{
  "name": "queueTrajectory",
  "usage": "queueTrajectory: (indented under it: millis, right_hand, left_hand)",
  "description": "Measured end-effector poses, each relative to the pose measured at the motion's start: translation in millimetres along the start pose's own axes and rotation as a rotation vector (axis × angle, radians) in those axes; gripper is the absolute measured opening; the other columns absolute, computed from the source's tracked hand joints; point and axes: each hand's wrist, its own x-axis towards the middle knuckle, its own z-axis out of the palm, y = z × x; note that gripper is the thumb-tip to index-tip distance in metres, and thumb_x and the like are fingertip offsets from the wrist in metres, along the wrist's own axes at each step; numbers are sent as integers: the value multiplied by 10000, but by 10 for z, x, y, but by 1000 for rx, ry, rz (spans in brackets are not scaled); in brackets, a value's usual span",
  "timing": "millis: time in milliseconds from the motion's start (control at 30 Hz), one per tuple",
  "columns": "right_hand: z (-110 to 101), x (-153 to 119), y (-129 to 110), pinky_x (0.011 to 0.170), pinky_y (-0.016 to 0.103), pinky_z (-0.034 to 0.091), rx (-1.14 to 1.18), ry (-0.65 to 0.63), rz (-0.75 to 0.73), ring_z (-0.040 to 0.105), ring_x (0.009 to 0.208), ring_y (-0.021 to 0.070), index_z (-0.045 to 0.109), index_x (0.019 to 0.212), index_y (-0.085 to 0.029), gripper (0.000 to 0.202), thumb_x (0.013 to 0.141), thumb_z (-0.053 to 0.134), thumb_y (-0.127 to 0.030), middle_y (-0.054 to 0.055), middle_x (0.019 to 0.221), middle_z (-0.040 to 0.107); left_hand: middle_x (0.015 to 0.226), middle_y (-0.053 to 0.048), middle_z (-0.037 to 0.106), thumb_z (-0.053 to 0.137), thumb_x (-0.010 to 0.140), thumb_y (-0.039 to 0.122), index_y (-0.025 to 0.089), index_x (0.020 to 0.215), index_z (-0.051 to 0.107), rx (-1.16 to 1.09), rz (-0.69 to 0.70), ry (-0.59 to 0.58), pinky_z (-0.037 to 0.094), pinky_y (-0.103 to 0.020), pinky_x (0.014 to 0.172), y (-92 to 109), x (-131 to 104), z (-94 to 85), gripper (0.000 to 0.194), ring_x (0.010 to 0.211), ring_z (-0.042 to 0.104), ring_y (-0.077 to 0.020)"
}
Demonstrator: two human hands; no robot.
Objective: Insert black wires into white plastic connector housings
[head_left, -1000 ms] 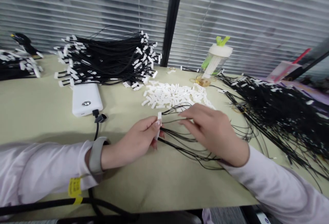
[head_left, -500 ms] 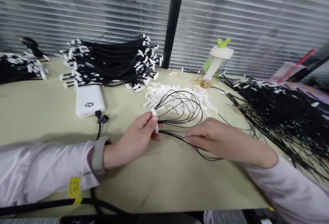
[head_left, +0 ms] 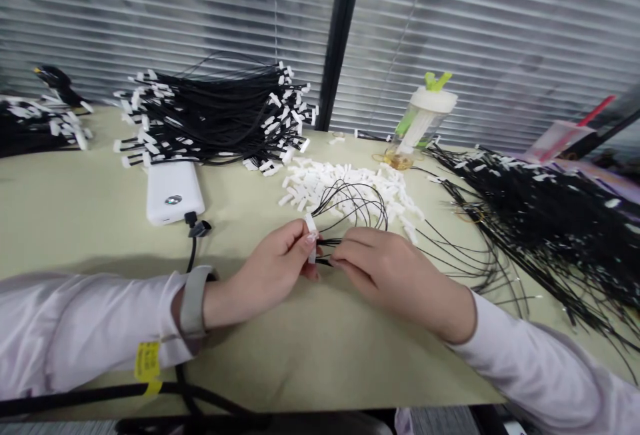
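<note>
A white connector (head_left: 311,240) is pinched between the thumb and fingers of my left hand (head_left: 270,268), near the middle of the table. Thin black wires (head_left: 373,198) come out of its right side, and some of them loop up and over. Close to the connector, my right hand (head_left: 395,275) has its fingers closed on the black wires. The wires run on under this hand and out to the right. Behind both hands lies a heap of small white connectors (head_left: 350,185).
A thick bundle of black cables (head_left: 215,115) lies at the back left, with a white power bank (head_left: 174,192) before it. Loose black wires (head_left: 540,208) cover the right side. A clear cup (head_left: 423,122) stands at the back. A black cable (head_left: 100,395) crosses the front left.
My right hand has moved left along the wires, up close to the connector. The wire loop looks smaller. My left hand has shifted slightly right with the connector.
</note>
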Motion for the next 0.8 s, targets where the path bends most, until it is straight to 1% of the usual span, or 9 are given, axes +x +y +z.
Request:
queueTrajectory:
  millis: [67, 167, 267, 367, 433, 500, 600, 667, 800]
  right_hand:
    - [-7, -7, -8, 638, 245, 380, -3, 12, -10, 508, 713, 127, 595, 800, -168, 210, 840, 392, -198, 33, 755, 567]
    - [-22, -18, -6, 638, 234, 378, 58, -27, 25, 516, 696, 114, 584, 781, -167, 190, 828, 400, -177, 18, 725, 567]
    - [-26, -22, 9, 593, 215, 353, 125, -47, 58, 507, 606, 88, 575, 727, -173, 200, 816, 401, -133, -12, 651, 567]
    - [-22, -16, 25, 541, 192, 333, 249, -74, 116, 483, 509, 61, 562, 680, -175, 227, 818, 392, -116, -43, 560, 553]
    - [-22, -9, 31, 539, 175, 344, 344, -108, 141, 489, 487, 49, 570, 686, -176, 235, 814, 388, -100, -56, 527, 553]
    - [-27, -1, 32, 537, 166, 350, 387, -122, 131, 494, 483, 44, 589, 703, -180, 229, 795, 403, -84, -62, 532, 566]
    - [-40, 13, 24, 534, 168, 346, 368, -108, 101, 502, 510, 44, 622, 740, -186, 210, 770, 440, -84, -55, 605, 607]
    - [-49, 19, 18, 539, 170, 346, 353, -97, 110, 509, 531, 45, 630, 748, -186, 200, 770, 453, -97, -49, 637, 623]
    - [-56, 18, 21, 512, 177, 330, 365, -115, 129, 482, 511, 48, 616, 695, -169, 185, 785, 458, -139, -43, 603, 599]
  left_hand:
    - [593, 33, 510, 345, 861, 345, 191, 688, 435, 13, 7, 8, 402, -262, 582, -8, 2, 2, 248, 580, 529, -127]
    - [585, 31, 516, 342, 860, 353, 189, 706, 448, 7, -7, 17, 406, -266, 579, -25, 6, 6, 248, 575, 528, -131]
    - [615, 32, 518, 350, 856, 353, 185, 751, 457, -61, -30, 16, 424, -270, 575, -50, 12, 12, 226, 573, 546, -130]
    - [618, 32, 521, 345, 857, 357, 185, 797, 468, -57, -37, 28, 426, -274, 580, -66, 14, 13, 220, 579, 546, -132]
    - [615, 32, 521, 334, 861, 352, 187, 809, 468, -27, -39, 28, 423, -277, 584, -61, 11, 11, 219, 585, 541, -133]
    - [620, 28, 525, 329, 862, 338, 188, 785, 458, -6, -37, 18, 423, -280, 590, -42, 3, 8, 212, 593, 539, -135]
    - [611, 22, 533, 333, 859, 317, 190, 730, 440, 24, -30, 8, 421, -286, 595, -9, -9, 6, 210, 601, 539, -142]
    - [606, 22, 534, 334, 857, 311, 191, 711, 431, 20, -26, -3, 423, -286, 594, 5, -14, 6, 213, 599, 540, -142]
    - [623, 29, 517, 333, 857, 319, 193, 718, 425, -13, -27, -28, 437, -285, 594, 4, -17, 12, 208, 594, 549, -136]
